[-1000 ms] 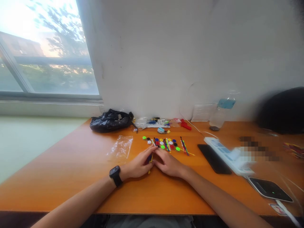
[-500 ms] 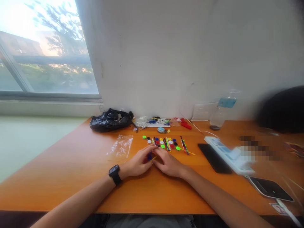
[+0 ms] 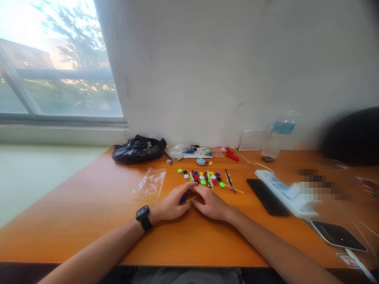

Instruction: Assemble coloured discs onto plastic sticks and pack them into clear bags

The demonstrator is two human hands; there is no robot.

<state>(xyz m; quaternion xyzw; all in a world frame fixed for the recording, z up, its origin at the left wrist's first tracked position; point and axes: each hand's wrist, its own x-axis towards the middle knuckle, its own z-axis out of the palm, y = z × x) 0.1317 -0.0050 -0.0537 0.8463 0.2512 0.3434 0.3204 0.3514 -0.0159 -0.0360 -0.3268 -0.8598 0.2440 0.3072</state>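
Observation:
My left hand (image 3: 170, 203), with a black watch (image 3: 143, 217) on its wrist, meets my right hand (image 3: 210, 203) at the fingertips over the table. Both hands are curled around small coloured plastic pieces; a blue piece (image 3: 184, 197) and a yellow piece (image 3: 189, 200) show between them. Their exact shape is mostly hidden by my fingers. Just beyond lie several round discs, such as a white disc (image 3: 186, 176) and a green disc (image 3: 222, 184), and thin pointed sticks (image 3: 229, 181) in several colours.
A clear plastic bag (image 3: 152, 181) lies left of the discs, with a black bag (image 3: 139, 150) behind it. On the right are a dark phone-like slab (image 3: 266, 197), a white power strip (image 3: 284, 193), a charging pad (image 3: 337, 235) and a bottle (image 3: 274, 138).
Both hands stay nearly in place. The yellow piece between them has turned or shifted lower, and more of it is covered by my fingers.

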